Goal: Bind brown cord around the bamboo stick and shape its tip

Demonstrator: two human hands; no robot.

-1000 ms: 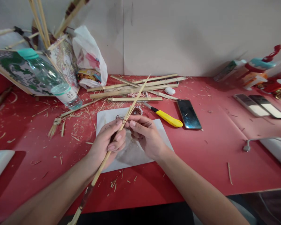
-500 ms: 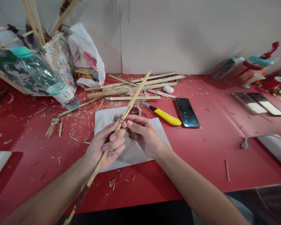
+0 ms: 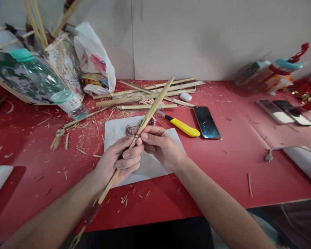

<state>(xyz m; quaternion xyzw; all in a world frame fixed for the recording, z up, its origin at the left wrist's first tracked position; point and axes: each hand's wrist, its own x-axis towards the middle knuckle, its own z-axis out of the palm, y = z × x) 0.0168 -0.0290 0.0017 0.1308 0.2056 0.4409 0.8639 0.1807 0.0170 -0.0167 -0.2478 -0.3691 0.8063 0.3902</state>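
Note:
My left hand [image 3: 119, 159] is wrapped around a long bamboo strip [image 3: 152, 108] that runs diagonally from the lower left to the upper right. My right hand [image 3: 158, 145] pinches the same strip just beyond the left fingers, where thin brown thread [image 3: 129, 129] loops around it. Both hands hover above a white sheet [image 3: 114, 128] lying on the red table [image 3: 235, 162].
A pile of bamboo strips [image 3: 145, 94] lies behind the sheet. A yellow utility knife [image 3: 182, 126] and a dark phone [image 3: 206, 122] sit to the right. A plastic bottle [image 3: 52, 86], printed paper frames and a plastic bag [image 3: 93, 55] stand at back left. Shavings litter the table.
The far end of the strip has swung slightly right and risen. Both hands have stayed together on it, shifting a little toward me.

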